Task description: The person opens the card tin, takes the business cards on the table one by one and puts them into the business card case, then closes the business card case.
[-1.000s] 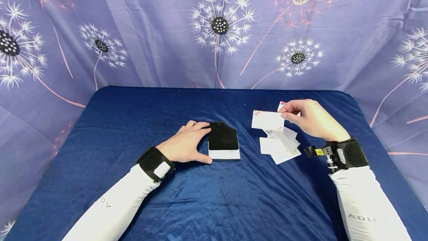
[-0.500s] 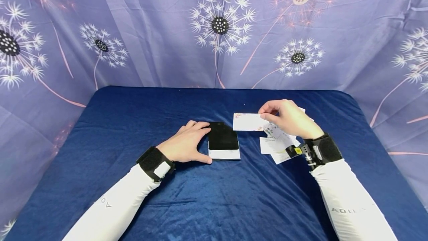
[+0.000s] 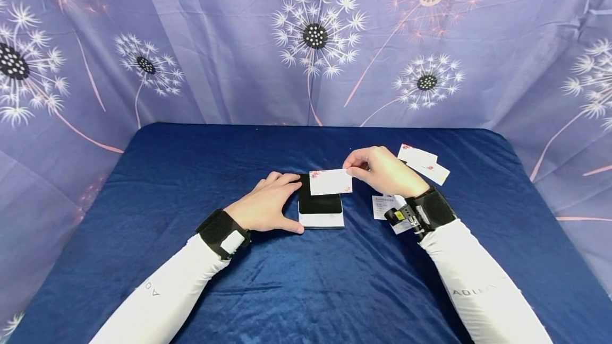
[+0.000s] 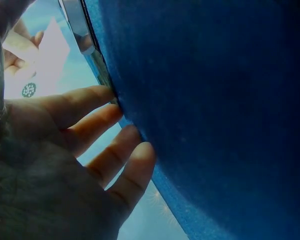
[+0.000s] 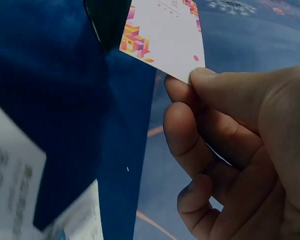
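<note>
A purple curtain (image 3: 229, 41) printed with white and pink dandelions fills the upper part of the head view. Below it spreads a table (image 3: 268, 291) under dark blue cloth. Two white sleeves reach in from the bottom edge: the right sleeve (image 3: 483, 285), at lower right, bears grey lettering that begins "AO", the rest unclear; the left sleeve (image 3: 158, 291), at lower left, shows only a faint "A" and "O".

The left hand (image 3: 268, 206), left of centre, has its fingers spread and loosely extended, touching the left side of a dark flat case (image 3: 320, 205). The right hand (image 3: 384, 171), right of centre, pinches a white card between thumb and forefinger, its other fingers curled. The case lies near the middle of the frame, with a white strip along its lower edge. Black wristbands circle the left wrist (image 3: 217, 235) and right wrist (image 3: 435, 208).

The pinched card (image 3: 331, 182) overlaps the case's upper part; contact cannot be told. In the right wrist view it shows orange and purple blocks and, at the top edge, marks resembling X's. Two floral cards (image 3: 434, 170) overlap at upper right; printed cards (image 3: 382, 206) beneath the right wrist are too small to read.
</note>
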`<action>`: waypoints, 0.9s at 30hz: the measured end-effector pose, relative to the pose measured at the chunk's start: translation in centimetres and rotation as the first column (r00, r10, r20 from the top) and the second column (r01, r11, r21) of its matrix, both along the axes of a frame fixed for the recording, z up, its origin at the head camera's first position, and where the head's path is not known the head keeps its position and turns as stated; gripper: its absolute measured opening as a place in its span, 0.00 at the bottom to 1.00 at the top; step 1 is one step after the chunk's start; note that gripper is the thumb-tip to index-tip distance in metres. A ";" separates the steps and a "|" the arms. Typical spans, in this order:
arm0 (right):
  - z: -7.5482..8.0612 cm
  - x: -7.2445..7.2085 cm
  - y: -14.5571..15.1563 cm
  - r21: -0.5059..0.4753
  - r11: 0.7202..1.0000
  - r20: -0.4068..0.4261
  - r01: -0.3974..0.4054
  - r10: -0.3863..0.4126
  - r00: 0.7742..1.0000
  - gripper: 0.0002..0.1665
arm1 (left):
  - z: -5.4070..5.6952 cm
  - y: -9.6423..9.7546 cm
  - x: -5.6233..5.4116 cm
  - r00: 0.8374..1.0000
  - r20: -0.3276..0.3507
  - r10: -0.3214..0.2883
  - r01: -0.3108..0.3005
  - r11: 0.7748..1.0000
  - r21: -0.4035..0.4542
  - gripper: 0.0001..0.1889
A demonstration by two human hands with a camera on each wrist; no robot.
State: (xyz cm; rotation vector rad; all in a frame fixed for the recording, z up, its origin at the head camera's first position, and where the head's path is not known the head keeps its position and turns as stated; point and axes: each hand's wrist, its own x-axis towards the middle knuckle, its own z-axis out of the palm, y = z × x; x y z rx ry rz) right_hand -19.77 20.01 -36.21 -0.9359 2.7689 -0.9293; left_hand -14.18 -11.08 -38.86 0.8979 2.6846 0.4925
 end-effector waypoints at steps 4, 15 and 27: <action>-0.4 -0.1 -0.9 0.015 1.000 0.007 -0.025 0.025 1.000 0.06 | 0.1 0.0 0.0 1.000 0.000 0.002 -0.002 1.000 0.005 0.56; -0.6 0.0 -2.3 0.007 0.998 0.042 -0.070 0.070 0.997 0.06 | 0.0 0.1 -0.1 1.000 -0.011 -0.005 0.006 1.000 0.028 0.53; -1.3 0.2 -2.3 0.015 0.996 0.141 -0.090 0.087 0.986 0.04 | 0.0 0.0 -0.1 1.000 0.002 -0.003 0.003 0.999 0.041 0.52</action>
